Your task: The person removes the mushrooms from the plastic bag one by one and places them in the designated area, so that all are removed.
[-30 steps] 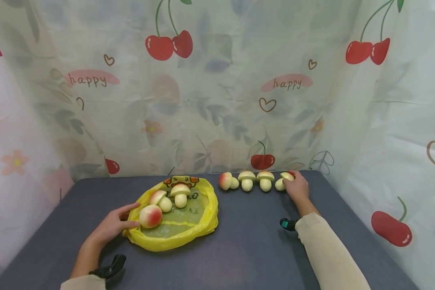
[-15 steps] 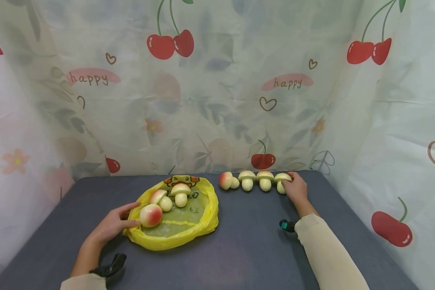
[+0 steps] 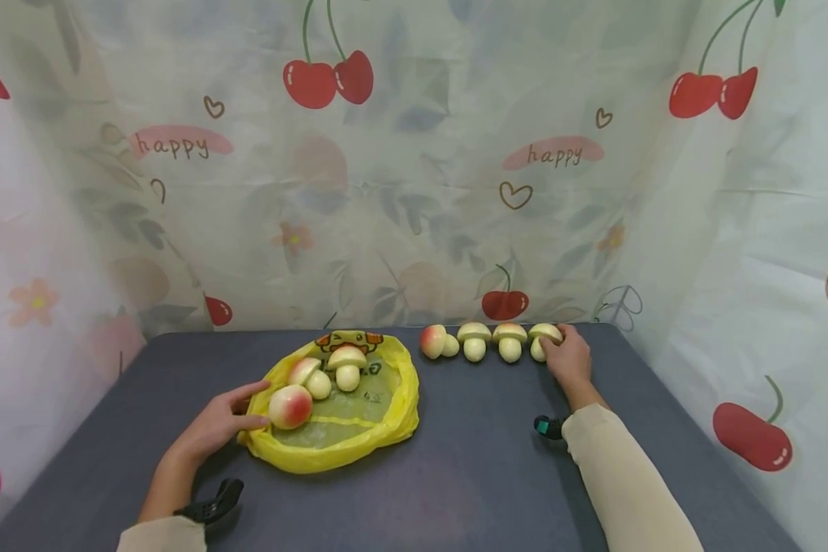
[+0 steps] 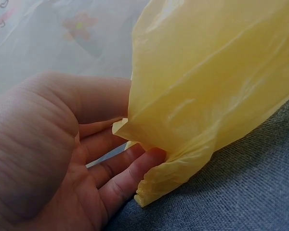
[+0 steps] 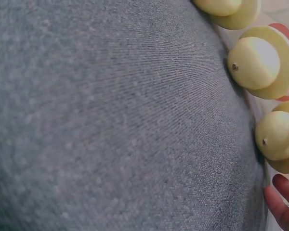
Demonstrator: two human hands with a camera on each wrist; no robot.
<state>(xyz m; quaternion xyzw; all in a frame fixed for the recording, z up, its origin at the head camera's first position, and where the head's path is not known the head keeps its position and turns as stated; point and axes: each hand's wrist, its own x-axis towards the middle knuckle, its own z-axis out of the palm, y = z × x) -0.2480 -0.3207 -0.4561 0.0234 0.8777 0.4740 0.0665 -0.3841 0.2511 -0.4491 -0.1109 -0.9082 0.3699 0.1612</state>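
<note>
My left hand holds the left edge of a yellow plastic bag. The bag lies with its mouth spread wide and its rim rolled down. Thin yellow film passes between thumb and fingers in the left wrist view. Inside the bag sit a toy mushroom with a red-blushed cap, a second mushroom, and a third mushroom. At the table's far right, my right hand pinches a pale mushroom from its right side. That mushroom's stem points toward me; fingers hide part of it.
Left of the held mushroom, a row along the back edge has a mushroom, another mushroom and a sideways mushroom. They stand on a dark grey table. A printed curtain hangs close behind the table and at both sides.
The right hand has turned the rightmost mushroom from a slant to line up with its neighbours, stem toward me. The left hand and the bag stay in place; the head view shifts slightly.
</note>
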